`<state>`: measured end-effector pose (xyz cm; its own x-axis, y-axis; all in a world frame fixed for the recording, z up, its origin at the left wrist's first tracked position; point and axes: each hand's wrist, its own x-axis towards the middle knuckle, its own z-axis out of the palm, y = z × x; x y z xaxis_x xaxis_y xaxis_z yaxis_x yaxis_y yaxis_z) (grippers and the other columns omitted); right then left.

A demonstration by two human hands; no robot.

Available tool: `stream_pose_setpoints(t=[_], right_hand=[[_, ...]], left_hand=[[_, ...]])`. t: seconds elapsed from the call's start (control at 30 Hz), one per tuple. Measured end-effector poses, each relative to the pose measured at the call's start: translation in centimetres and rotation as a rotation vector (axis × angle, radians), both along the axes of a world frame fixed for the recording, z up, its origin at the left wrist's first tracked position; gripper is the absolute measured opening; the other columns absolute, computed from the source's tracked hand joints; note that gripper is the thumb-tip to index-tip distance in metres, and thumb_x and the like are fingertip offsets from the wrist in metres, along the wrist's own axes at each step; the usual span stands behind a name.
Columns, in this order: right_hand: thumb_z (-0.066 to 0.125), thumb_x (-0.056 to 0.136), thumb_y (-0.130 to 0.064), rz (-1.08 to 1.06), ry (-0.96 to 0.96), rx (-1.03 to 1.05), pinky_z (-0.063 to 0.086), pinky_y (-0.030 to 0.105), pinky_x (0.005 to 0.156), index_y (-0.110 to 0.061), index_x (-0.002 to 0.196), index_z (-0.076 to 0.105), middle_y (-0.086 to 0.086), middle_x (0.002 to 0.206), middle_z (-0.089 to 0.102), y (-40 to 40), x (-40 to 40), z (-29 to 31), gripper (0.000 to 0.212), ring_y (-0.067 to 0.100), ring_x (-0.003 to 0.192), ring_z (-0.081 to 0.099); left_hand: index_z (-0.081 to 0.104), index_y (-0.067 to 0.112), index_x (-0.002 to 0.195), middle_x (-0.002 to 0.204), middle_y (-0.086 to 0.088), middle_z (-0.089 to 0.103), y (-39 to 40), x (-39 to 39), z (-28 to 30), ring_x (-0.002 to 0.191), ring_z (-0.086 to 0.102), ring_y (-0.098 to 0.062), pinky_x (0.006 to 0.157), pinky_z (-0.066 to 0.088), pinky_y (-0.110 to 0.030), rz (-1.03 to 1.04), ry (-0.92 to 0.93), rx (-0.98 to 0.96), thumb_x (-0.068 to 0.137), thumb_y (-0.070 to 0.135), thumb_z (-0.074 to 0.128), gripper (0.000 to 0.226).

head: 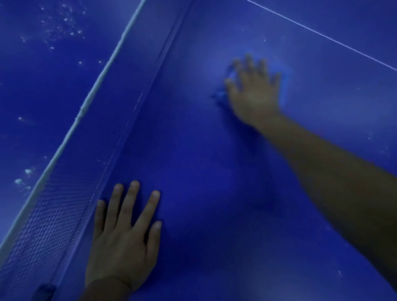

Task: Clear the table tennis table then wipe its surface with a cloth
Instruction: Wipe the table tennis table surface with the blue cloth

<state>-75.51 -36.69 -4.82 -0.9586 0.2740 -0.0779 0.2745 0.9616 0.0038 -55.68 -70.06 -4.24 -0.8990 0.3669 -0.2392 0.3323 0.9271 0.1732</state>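
The blue table tennis table (205,173) fills the view. My right hand (254,90) is stretched out, fingers spread, pressing flat on a blue cloth (284,86) that blends with the surface; only the cloth's edges show around the hand, which is motion-blurred. My left hand (126,237) lies flat on the table near the net, fingers apart, holding nothing.
The net (64,203) with its white top band (97,86) runs diagonally from bottom left to top centre. Beyond it, the far half (27,67) carries white specks and smudges. A white centre line (325,35) crosses the upper right. A net clamp (42,296) sits bottom left.
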Motion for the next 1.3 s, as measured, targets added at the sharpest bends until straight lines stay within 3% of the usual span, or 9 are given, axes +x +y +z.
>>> stream_pose_setpoints(t=[0.07,0.13,0.3,0.47,0.53,0.73,0.93,1.13,1.3], right_hand=[[0.024,0.101,-0.054,-0.324,0.033,-0.078,0.005,0.065,0.117,-0.029,0.158,0.020,-0.002,0.167,0.009,4.7,0.7,0.3,0.062,0.030,0.153,0.005],[0.020,0.100,-0.054,-0.392,0.067,-0.059,0.004,0.067,0.116,-0.027,0.158,0.019,0.001,0.167,0.009,2.4,1.3,0.2,0.064,0.032,0.153,0.005],[0.014,0.095,-0.060,0.252,-0.019,-0.068,0.003,0.062,0.118,-0.030,0.157,0.022,-0.005,0.166,0.014,-5.4,4.1,-0.6,0.069,0.029,0.153,0.009],[0.022,0.100,-0.055,-0.213,-0.013,-0.066,0.003,0.063,0.119,-0.029,0.158,0.017,-0.004,0.167,0.008,8.9,6.0,-0.1,0.064,0.030,0.153,0.004],[0.020,0.099,-0.055,-0.246,0.015,-0.054,0.003,0.063,0.119,-0.028,0.158,0.016,-0.003,0.167,0.007,8.1,7.6,0.1,0.065,0.031,0.153,0.004],[0.024,0.100,-0.056,0.402,-0.018,-0.030,0.011,0.066,0.116,-0.025,0.155,0.029,0.002,0.164,0.021,3.2,15.9,0.0,0.064,0.033,0.152,0.015],[0.027,0.102,-0.052,-0.133,-0.001,-0.044,0.004,0.062,0.119,-0.026,0.158,0.019,-0.001,0.167,0.009,10.4,10.1,0.7,0.063,0.032,0.153,0.006],[0.025,0.101,-0.057,0.447,-0.008,-0.036,0.007,0.064,0.118,-0.026,0.156,0.028,0.000,0.165,0.017,4.1,19.6,-0.2,0.063,0.030,0.153,0.009],[0.025,0.099,-0.056,0.012,0.014,-0.026,0.007,0.061,0.118,-0.027,0.157,0.025,-0.002,0.166,0.014,9.5,11.9,0.3,0.065,0.031,0.153,0.009]], left_hand=[[0.029,0.032,0.153,0.163,-0.007,0.021,0.1,0.0,0.1,0.152,0.013,-0.030,0.122,0.004,-0.049,-0.001,-0.001,-0.007,0.101,0.053,0.017,0.058],[0.032,0.030,0.152,0.163,-0.007,0.022,0.3,0.0,0.2,0.152,0.013,-0.031,0.122,0.005,-0.050,0.000,0.002,-0.001,0.101,0.053,0.017,0.058],[0.035,0.029,0.152,0.163,-0.007,0.023,0.4,0.0,0.2,0.152,0.012,-0.030,0.122,0.004,-0.048,0.009,0.021,0.006,0.100,0.055,0.015,0.061],[0.032,0.029,0.152,0.163,-0.009,0.023,0.3,0.1,-0.2,0.152,0.013,-0.031,0.122,0.006,-0.051,0.013,0.039,0.008,0.100,0.056,0.015,0.062],[0.034,0.028,0.152,0.162,-0.010,0.023,0.2,0.1,-0.3,0.152,0.013,-0.033,0.122,0.006,-0.052,0.007,0.046,0.001,0.100,0.056,0.014,0.062],[0.034,0.028,0.152,0.162,-0.011,0.024,0.3,0.2,-0.3,0.152,0.012,-0.032,0.122,0.005,-0.051,0.019,0.050,-0.002,0.100,0.057,0.014,0.063],[0.033,0.028,0.152,0.163,-0.011,0.022,0.3,0.2,-0.3,0.152,0.011,-0.032,0.122,0.004,-0.051,0.025,0.076,0.012,0.095,0.048,0.031,0.061],[0.032,0.028,0.153,0.163,-0.010,0.021,0.2,0.2,-0.6,0.153,0.009,-0.031,0.122,0.002,-0.048,0.027,0.091,0.017,0.096,0.048,0.031,0.061],[0.031,0.030,0.154,0.163,-0.009,0.021,0.2,0.5,-0.6,0.153,0.010,-0.029,0.122,0.001,-0.046,0.038,0.103,0.024,0.096,0.049,0.029,0.061]])
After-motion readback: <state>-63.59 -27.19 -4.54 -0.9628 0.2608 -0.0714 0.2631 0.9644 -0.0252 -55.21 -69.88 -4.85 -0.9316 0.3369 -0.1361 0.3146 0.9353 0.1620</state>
